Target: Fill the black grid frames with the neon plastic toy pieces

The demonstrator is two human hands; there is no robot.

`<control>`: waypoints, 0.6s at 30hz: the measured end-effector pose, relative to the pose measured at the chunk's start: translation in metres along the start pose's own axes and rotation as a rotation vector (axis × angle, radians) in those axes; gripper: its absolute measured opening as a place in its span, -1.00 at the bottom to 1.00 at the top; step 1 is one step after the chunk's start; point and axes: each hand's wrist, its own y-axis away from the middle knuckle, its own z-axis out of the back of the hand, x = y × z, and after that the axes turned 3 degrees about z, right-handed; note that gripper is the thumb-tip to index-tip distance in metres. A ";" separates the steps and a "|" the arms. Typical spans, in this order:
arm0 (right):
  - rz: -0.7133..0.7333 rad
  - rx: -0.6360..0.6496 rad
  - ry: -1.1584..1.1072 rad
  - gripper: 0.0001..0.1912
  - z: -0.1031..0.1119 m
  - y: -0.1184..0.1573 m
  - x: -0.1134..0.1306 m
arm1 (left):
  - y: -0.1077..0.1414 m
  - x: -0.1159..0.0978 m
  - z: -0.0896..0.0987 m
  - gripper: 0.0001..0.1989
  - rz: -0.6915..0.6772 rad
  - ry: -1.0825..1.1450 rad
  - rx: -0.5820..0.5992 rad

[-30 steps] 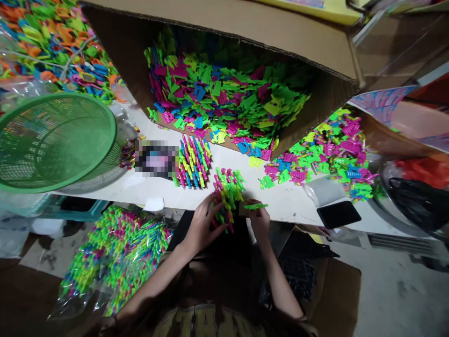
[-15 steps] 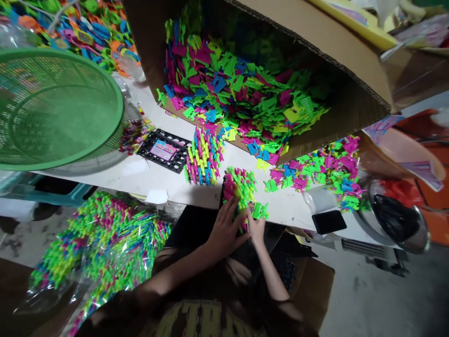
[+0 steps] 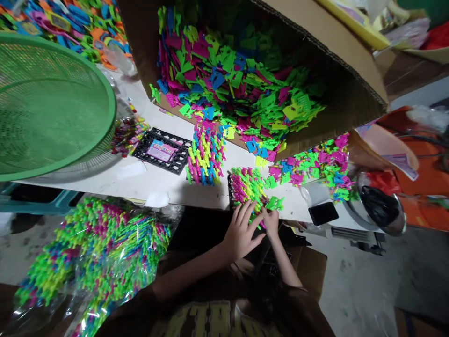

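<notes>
At the table's near edge lies a black tray (image 3: 230, 189) packed with rows of small pink, green and yellow plastic pieces (image 3: 248, 182). My left hand (image 3: 241, 234) rests over the near end of these rows, fingers stretched and spread. Close on its right, my right hand (image 3: 271, 223) is closed, with bright green plastic pieces (image 3: 275, 203) at its fingertips. Their exact shape is too small to make out. My left fingers partly hide the near rows. A second block of upright coloured pieces (image 3: 206, 157) stands to the left.
A large cardboard box (image 3: 345, 56) of loose plastic pieces lies open behind. Left are a green basket (image 3: 59, 107), black trays (image 3: 163, 150) and a clear bag (image 3: 101, 252) of filled rows. Loose pieces (image 3: 315, 161), a phone (image 3: 323, 213) and a metal bowl (image 3: 400, 220) are right.
The view has shifted slightly. Both hands and the black tray appear farther right; the green pieces have moved right with my right hand. My left fingers are spread wider.
</notes>
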 end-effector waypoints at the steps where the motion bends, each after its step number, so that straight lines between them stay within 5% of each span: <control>1: -0.017 -0.034 0.010 -0.58 0.000 0.000 -0.001 | -0.001 0.001 0.002 -0.59 0.003 0.001 -0.016; 9: 0.075 -0.264 0.020 -0.59 -0.013 0.006 0.002 | -0.005 0.014 0.015 -0.64 0.018 -0.039 -0.055; 15: 0.096 -0.277 -0.078 -0.66 -0.033 0.012 0.006 | -0.007 0.025 0.024 -0.67 0.045 -0.084 0.016; 18: 0.019 -0.124 -0.111 -0.69 -0.037 0.011 0.002 | -0.012 0.029 0.032 -0.71 0.059 -0.114 0.032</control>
